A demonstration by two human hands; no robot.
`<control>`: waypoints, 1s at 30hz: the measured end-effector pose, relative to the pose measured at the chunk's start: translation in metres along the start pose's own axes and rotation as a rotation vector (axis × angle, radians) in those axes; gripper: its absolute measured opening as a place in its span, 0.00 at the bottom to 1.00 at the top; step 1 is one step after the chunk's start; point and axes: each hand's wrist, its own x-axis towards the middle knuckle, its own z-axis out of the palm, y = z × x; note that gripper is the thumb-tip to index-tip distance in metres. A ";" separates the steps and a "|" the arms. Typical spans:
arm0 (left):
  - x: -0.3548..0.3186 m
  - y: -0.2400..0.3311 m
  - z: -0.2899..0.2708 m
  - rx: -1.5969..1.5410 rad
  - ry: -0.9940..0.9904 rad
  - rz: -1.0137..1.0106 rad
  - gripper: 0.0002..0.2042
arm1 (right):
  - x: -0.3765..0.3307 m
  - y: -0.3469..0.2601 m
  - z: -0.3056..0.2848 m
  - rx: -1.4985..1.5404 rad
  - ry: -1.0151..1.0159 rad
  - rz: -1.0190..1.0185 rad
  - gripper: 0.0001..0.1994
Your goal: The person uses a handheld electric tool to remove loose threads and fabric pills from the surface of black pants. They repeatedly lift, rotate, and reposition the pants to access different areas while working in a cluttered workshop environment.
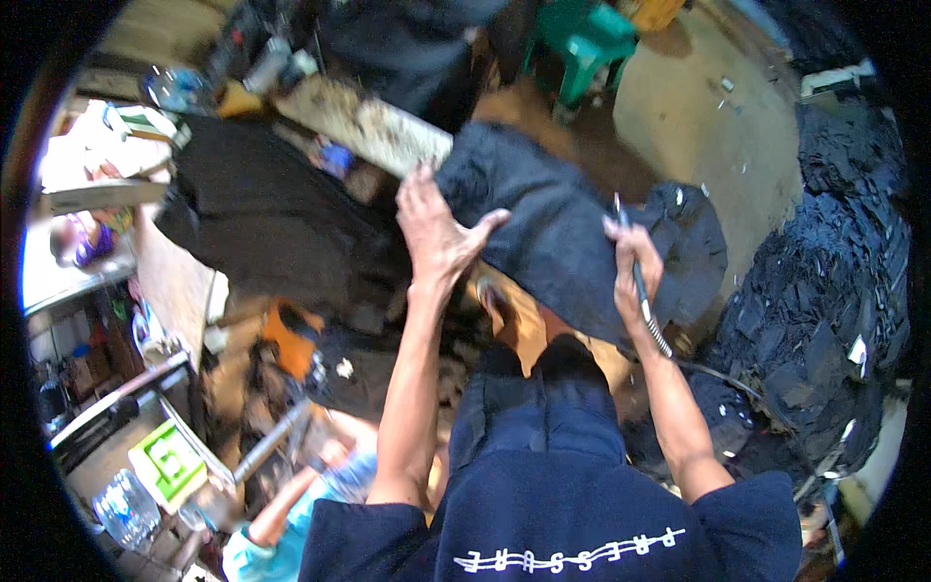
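Note:
My left hand [433,233] is open, fingers and thumb spread, at the left edge of a black sheet of cloth-like material [543,209]. Whether it presses on the sheet or hovers just over it, I cannot tell. In my right hand [635,254] is a slim pen-shaped electric tool [641,283], much like a soldering iron, with a coiled sleeve where its cord begins. Its tip points away from me, over the right part of the sheet. A rounded black piece [684,242] lies beside the sheet on the right.
A large heap of black scraps [805,320] fills the right side. Another dark sheet [281,213] spreads at the left, near a worn pale plank [359,116]. A green plastic stool [582,48] stands ahead. At lower left are a person in light blue [267,548] and a clear bottle [126,506].

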 end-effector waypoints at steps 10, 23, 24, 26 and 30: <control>0.025 0.020 0.027 0.049 -0.370 -0.070 0.38 | -0.109 -0.006 -0.034 -0.250 0.033 0.090 0.25; 0.120 -0.125 -0.013 0.046 -0.076 -0.124 0.28 | -0.035 -0.047 0.110 -0.123 -0.219 -0.163 0.26; 0.110 -0.124 -0.009 0.143 0.107 -0.144 0.30 | -0.026 -0.048 0.117 -0.082 -0.261 -0.207 0.24; 0.073 -0.102 0.002 0.345 0.428 -0.185 0.34 | -0.018 -0.045 0.106 -0.068 -0.226 -0.250 0.23; -0.038 -0.010 0.044 -0.138 0.235 0.057 0.45 | -0.040 -0.012 0.003 -0.190 -0.174 -0.169 0.20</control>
